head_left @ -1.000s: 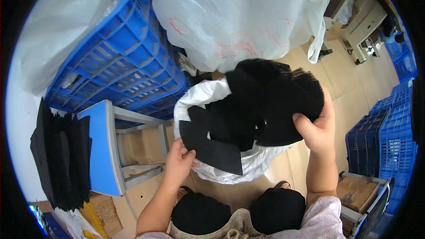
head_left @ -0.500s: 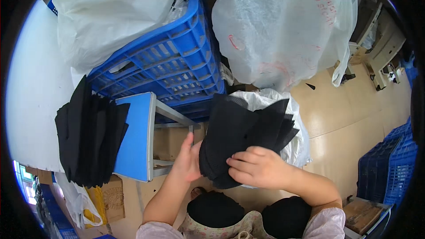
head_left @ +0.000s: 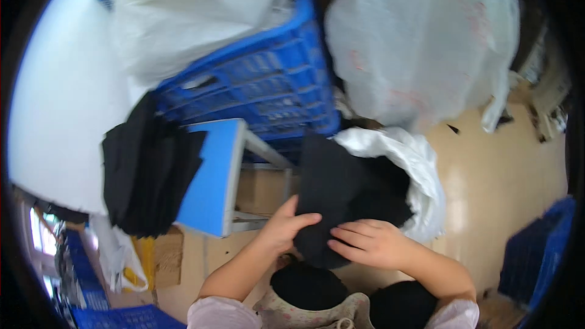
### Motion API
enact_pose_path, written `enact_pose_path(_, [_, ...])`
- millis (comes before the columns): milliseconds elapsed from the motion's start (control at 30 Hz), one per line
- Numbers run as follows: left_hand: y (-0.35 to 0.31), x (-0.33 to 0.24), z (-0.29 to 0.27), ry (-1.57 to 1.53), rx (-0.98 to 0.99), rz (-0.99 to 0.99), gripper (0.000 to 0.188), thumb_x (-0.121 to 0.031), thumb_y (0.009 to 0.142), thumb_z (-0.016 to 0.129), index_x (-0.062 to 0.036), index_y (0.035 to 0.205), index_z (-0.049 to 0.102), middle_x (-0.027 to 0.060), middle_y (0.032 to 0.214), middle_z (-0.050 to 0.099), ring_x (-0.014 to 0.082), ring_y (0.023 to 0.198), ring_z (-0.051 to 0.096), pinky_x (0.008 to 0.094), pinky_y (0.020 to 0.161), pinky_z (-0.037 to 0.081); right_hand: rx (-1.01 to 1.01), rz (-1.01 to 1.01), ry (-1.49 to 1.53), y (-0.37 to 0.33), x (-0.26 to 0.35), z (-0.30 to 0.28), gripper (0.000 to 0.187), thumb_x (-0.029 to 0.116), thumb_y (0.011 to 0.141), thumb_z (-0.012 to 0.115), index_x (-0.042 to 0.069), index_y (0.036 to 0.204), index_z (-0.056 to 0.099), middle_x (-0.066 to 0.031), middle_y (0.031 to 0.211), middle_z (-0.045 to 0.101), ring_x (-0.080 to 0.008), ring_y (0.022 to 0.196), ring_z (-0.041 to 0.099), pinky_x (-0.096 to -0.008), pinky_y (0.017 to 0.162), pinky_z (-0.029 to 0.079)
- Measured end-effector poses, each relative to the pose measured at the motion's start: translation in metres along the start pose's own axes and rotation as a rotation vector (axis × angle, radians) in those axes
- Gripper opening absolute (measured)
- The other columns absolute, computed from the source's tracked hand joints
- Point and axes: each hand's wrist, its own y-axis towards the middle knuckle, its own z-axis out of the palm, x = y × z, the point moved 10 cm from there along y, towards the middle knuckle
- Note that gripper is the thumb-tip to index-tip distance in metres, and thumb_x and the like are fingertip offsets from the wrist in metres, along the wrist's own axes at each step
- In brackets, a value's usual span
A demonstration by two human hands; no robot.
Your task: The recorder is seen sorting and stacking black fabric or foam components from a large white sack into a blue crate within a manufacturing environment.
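Black fabric pieces (head_left: 323, 189) in a stack stand in front of me, held between my two hands. My left hand (head_left: 285, 226) grips their left edge, with the thumb lying over the near face and the other fingers hidden behind. My right hand (head_left: 373, 245) is closed on the lower right part, fingers bent across the dark cloth. Just beyond, a white plastic sack (head_left: 420, 176) gapes open, and dark material shows within its rim. A second bundle of black fabric pieces (head_left: 149, 176) rests on a blue-topped stool (head_left: 213, 176) to my left.
Behind the stool stands a blue plastic crate (head_left: 262, 85) with a white bag (head_left: 189, 18) on top. A large translucent bag (head_left: 420, 42) fills the back right. Another blue crate (head_left: 536, 256) sits at the right; a white surface (head_left: 61, 116) spans the left.
The view has shifted, so the surroundings sit further right. My left thumb has come down over the fabric. The fanned corners on the right no longer show, and more of the sack's opening is visible.
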Motion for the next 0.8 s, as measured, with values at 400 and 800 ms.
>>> enact_pose_path(400, [-0.233,-0.312,-0.086,0.419,-0.774,0.970,0.047,-0.005,0.071,0.064,0.0050,0.115,0.051,0.0159,0.101,0.061,0.0244,0.085,0.063,0.0360,0.080,0.053,-0.224,0.119,0.018,0.005,-0.013,-0.029,0.052,0.013,0.062,0.068,0.011,0.112,0.059,-0.0102,0.115,0.056,-0.0282,0.103,0.054,-0.0388,0.082,0.047])
enact_pose_path(800, [-0.274,-0.333,-0.301,0.966,-1.122,0.419,0.063,-0.017,0.081,0.064,-0.0037,0.137,0.038,0.0165,0.129,0.046,0.0252,0.111,0.050,0.0341,0.094,0.041,-0.348,0.427,0.040,-0.042,-0.081,-0.045,0.028,0.009,0.073,0.062,0.006,0.101,0.062,-0.0101,0.101,0.062,-0.0269,0.090,0.060,-0.0363,0.074,0.048])
